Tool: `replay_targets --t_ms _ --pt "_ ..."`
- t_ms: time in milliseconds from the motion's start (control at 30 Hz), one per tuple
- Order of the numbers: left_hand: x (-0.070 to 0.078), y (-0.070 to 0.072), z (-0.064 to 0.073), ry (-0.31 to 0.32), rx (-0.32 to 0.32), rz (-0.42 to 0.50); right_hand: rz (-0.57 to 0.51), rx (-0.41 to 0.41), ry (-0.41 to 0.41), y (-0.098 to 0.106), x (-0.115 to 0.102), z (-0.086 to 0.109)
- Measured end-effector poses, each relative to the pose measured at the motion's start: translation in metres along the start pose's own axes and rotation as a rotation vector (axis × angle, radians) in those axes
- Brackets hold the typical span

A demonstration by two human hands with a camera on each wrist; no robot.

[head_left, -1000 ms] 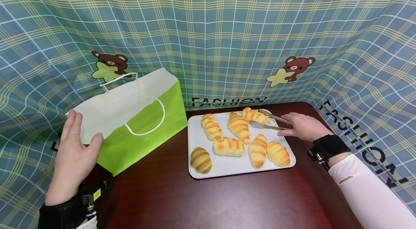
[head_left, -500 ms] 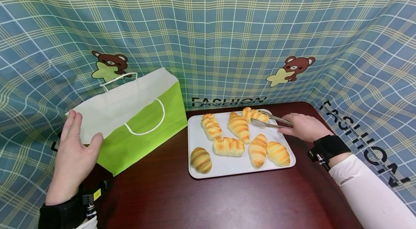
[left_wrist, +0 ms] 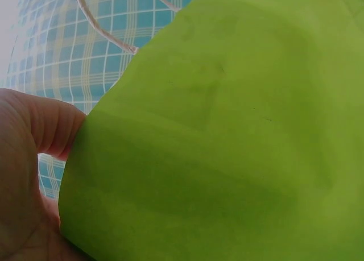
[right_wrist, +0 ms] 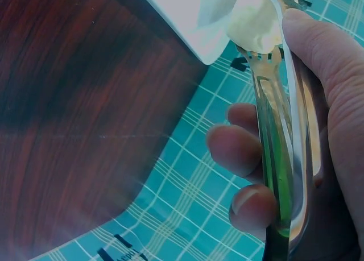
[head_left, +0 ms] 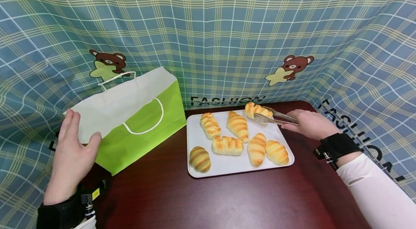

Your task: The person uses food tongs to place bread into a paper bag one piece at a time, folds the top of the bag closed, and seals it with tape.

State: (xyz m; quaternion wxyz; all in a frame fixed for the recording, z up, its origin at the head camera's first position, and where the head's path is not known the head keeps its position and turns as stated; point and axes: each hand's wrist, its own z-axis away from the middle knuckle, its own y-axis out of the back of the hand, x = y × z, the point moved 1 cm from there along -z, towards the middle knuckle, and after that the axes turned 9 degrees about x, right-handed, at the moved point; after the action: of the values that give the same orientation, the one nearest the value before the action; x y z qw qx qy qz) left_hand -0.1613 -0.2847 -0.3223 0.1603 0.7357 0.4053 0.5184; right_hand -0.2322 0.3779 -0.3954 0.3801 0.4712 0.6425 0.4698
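In the head view my right hand (head_left: pixel 308 122) holds metal tongs (head_left: pixel 280 115) at the tray's back right corner. The tongs' ends lie on either side of a small golden bread roll (head_left: pixel 258 110), which appears lifted off the tray. In the right wrist view, thumb and curled fingers squeeze the tongs (right_wrist: pixel 284 141) around a pale, overexposed piece of bread (right_wrist: pixel 256 25). My left hand (head_left: pixel 73 156), fingers straight and thumb spread, rests against the left end of a green and white paper bag (head_left: pixel 143 128). The left wrist view shows the bag's green side (left_wrist: pixel 216 130) beside that hand.
A white tray (head_left: pixel 224 169) bears several more bread rolls, among them a striped roll (head_left: pixel 238 126) and a round one (head_left: pixel 199 159). It stands on a dark red-brown table (head_left: pixel 227 200). A checked curtain (head_left: pixel 208 41) with printed bears hangs behind and at both sides.
The tongs have closed on the back right bread roll, and my right hand has raised it slightly and drawn it to the right. My left hand stays against the bag.
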Motion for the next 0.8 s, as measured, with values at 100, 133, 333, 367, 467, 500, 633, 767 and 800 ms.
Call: replay_targets --t_ms 100,133,333,367,467,500,633,767,800 --pt "0.0 0.001 0.0 0.0 0.001 -0.004 0.012 0.012 0.008 0.006 -0.001 -0.001" --pt "0.0 0.001 0.0 -0.001 0.003 -0.005 0.013 0.013 0.01 0.008 -0.002 -0.001" --pt "0.0 0.002 0.0 -0.003 0.01 -0.009 0.019 0.02 0.011 0.017 -0.007 -0.006" --pt "0.0 0.002 0.0 -0.003 0.008 -0.009 0.018 0.025 0.012 0.018 -0.008 -0.007" --pt "-0.001 0.001 0.0 -0.002 0.006 -0.005 0.02 0.043 0.026 0.023 -0.013 -0.009" --pt "-0.001 0.001 0.0 -0.001 0.006 -0.004 0.02 0.049 0.032 0.024 -0.015 -0.009" --pt "0.0 0.0 0.001 -0.006 0.005 -0.003 0.013 0.058 0.045 0.033 -0.024 -0.011" --pt "0.0 -0.001 0.001 -0.01 0.005 -0.008 0.004 0.05 0.044 0.042 -0.035 -0.015" --pt "0.0 -0.001 0.001 -0.011 0.006 -0.009 0.005 0.05 0.048 0.044 -0.037 -0.016"
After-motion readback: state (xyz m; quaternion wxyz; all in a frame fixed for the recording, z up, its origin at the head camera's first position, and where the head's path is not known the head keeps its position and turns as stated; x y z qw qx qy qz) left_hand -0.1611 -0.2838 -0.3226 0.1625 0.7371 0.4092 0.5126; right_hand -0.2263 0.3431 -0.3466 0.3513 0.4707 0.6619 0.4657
